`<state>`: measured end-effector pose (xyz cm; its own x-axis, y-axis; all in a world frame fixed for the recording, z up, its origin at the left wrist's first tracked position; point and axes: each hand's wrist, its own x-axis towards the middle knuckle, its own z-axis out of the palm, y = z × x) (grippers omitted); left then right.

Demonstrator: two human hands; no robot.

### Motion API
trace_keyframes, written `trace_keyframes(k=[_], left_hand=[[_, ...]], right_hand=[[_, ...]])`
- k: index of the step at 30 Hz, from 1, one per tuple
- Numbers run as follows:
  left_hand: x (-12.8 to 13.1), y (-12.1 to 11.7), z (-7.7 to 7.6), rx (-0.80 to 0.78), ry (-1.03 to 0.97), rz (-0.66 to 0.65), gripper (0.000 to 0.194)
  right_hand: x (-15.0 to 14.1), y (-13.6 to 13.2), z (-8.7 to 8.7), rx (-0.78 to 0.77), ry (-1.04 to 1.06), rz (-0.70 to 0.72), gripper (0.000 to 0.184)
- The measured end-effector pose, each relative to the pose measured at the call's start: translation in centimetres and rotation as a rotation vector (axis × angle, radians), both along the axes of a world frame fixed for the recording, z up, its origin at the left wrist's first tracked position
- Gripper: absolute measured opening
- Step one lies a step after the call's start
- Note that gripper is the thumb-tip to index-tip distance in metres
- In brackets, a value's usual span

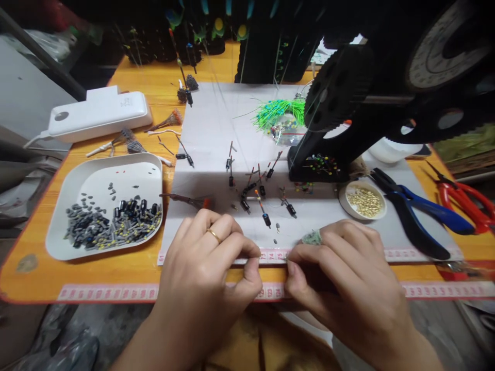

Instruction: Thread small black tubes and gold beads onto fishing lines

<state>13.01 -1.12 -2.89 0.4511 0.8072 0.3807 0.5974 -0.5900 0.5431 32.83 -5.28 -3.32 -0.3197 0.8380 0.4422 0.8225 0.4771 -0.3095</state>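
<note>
My left hand, with a gold ring on one finger, pinches thumb against forefinger near the front edge of the white sheet. My right hand makes a similar pinch a short way to the right, and one of its fingers wears a green patterned wrap. Whatever lies between the fingertips is too fine to make out. Just beyond the hands, several small black cylinders with thin orange-tipped stems, such as this one, lie scattered. A pink measuring tape runs under the fingertips.
At left stands a white tray of grey and black pieces, with a white power bank behind. To the right are a bowl of gold beads, blue-handled pliers and red-handled pliers. A black geared stand looms behind.
</note>
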Motion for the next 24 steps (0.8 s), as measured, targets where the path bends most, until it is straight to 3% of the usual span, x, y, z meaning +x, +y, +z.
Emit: trace_keyframes(k=[24], left_hand=[[-0.2,-0.2,0.4,-0.145,0.096,-0.019,0.014]], right_hand=[[1.3,-0.3,0.5,-0.028,-0.084,-0.096,0.017]])
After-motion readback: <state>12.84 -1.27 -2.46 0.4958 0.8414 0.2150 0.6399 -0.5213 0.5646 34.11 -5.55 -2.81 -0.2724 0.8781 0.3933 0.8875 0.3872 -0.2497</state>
